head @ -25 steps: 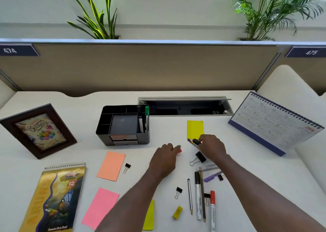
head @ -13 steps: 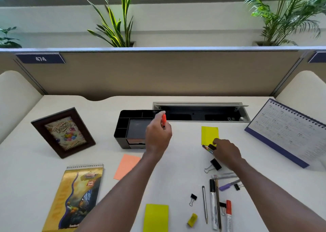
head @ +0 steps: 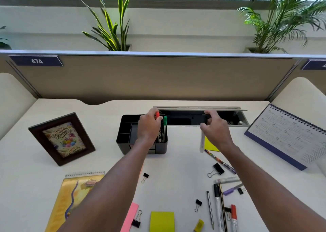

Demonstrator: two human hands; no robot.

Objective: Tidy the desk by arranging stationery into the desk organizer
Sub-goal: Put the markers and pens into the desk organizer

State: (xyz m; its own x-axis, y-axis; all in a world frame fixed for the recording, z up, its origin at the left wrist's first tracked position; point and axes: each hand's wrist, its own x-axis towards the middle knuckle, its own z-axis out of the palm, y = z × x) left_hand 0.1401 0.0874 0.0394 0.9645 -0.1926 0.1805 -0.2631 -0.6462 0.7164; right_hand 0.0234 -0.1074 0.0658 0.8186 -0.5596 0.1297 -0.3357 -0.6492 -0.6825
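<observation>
Black plastic desk organizer (head: 124,136) stands at mid-desk, with its pen compartment at the right end already holding a green-capped marker (head: 165,121) upright. The left hand (head: 150,127) pinches a red-capped marker (head: 157,115) just below its cap, directly over that compartment and just beside the green one. The right hand (head: 217,133) holds a white-barrelled marker (head: 202,141) by its dark upper end, so that the barrel hangs nearly vertical above a yellow sticky note (head: 210,146) and clear of the desk (head: 176,170).

The step in hand appears to be seating the red-capped marker. It is best kept vertical and lowered along the free side of the compartment, so that it does not tip or jam the green-capped marker. The fingers should let go only once the tip rests on the bottom. The left hand hides the marker's lower end, so it is possibly already inside the rim.

Compared with half a second ago, the left hand is further over the organizer, no longer at its near edge. The right hand, then down on the desk beside the sticky note, is now raised with the white-barrelled marker. A patterned pen (head: 219,159) remains lying on the desk.
</observation>
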